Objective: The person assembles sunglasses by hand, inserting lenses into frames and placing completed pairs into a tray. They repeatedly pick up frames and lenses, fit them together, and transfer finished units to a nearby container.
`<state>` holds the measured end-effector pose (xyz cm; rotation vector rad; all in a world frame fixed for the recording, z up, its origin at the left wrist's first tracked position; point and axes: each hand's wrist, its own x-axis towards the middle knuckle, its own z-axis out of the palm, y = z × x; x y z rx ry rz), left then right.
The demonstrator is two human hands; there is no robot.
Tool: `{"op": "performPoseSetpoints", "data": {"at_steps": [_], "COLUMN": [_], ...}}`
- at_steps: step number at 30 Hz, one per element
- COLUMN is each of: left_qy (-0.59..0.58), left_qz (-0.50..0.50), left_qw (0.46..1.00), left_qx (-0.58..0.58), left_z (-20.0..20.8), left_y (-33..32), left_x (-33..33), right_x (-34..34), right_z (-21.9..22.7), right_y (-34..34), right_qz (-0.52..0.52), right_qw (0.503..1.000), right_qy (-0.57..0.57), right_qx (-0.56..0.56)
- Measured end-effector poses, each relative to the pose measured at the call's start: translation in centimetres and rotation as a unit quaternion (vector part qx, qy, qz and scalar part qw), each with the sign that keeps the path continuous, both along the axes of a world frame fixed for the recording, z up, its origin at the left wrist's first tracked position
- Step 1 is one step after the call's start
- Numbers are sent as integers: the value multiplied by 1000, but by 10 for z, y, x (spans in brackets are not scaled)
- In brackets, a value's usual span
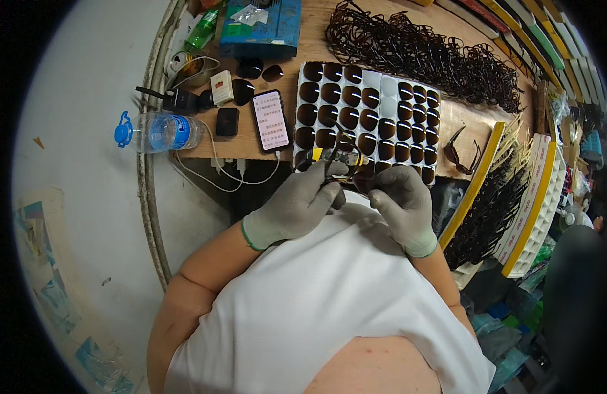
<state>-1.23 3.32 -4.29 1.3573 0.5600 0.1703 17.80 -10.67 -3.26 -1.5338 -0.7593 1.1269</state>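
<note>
Both hands wear grey gloves and meet in front of my body at the tray's near edge. My left hand (pixel 297 202) is closed around a dark glasses frame (pixel 334 148), whose thin arm sticks up over the tray. My right hand (pixel 406 200) has its fingers pinched together at a brown lens (pixel 364 182) between the hands; whether the lens sits in the frame I cannot tell. Just beyond the fingers lies a yellow and black object (pixel 343 157), partly hidden. The white compartment tray (pixel 388 85) holds rows of dark brown lenses, with a few compartments bare.
A tangled heap of dark glasses frames (pixel 421 52) lies behind the tray; sunglasses (pixel 462 151) rest at its right. Frame-filled racks (pixel 480 190) stand farther right. At left are a lit phone (pixel 270 120) with a white cable, a water bottle (pixel 162 132) and a blue box (pixel 260 33).
</note>
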Motion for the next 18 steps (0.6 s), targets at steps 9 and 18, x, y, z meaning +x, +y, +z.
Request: {"op": "performPoseSetpoints", "data": {"at_steps": [9,18], "left_qy": [18,55], "left_qz": [-34,-42], "left_qw": [999,989], "left_qx": [21,130], "left_z": [2,25], "left_y": [-17,-41], "left_x": [37,82], "right_x": [10,67], "right_z": [7,17], "right_y": [-7,-16], "right_qz": [-96,-27], "right_qw": [991,992], "right_qy": [78,96], "right_qx": [45,71]}}
